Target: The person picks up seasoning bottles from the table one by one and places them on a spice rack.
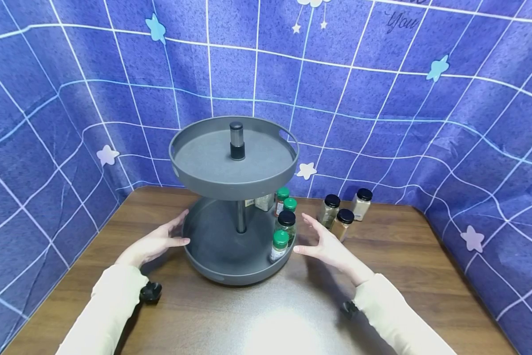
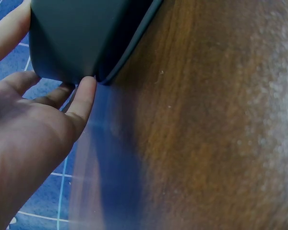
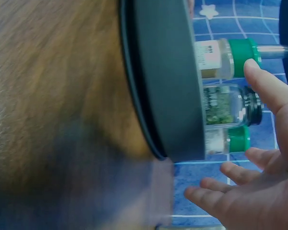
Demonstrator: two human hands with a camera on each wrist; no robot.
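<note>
A grey two-tier turntable organizer [image 1: 234, 276] stands on the wooden table, its tiers joined by a metal post. My left hand [image 1: 155, 241] touches the lower tier's left wall, fingers and thumb spread along it; in the left wrist view the fingertips [image 2: 89, 84] meet the dark wall. To the right, my right hand [image 1: 330, 249] is held with fingers extended beside the lower tier, gripping nothing. Spice jars with green lids [image 1: 280, 239] and one black-lidded jar [image 1: 286, 222] stand along that tier's right side. More jars behind them are partly hidden by the upper tier [image 1: 266, 167].
Three black-lidded jars, one greenish [image 1: 328, 212], one brownish [image 1: 342, 225] and one pale [image 1: 361, 204], stand on the table [image 1: 390, 256] at the right, behind my right hand. A blue curtain [image 1: 359, 98] with white grid lines encloses the back and sides.
</note>
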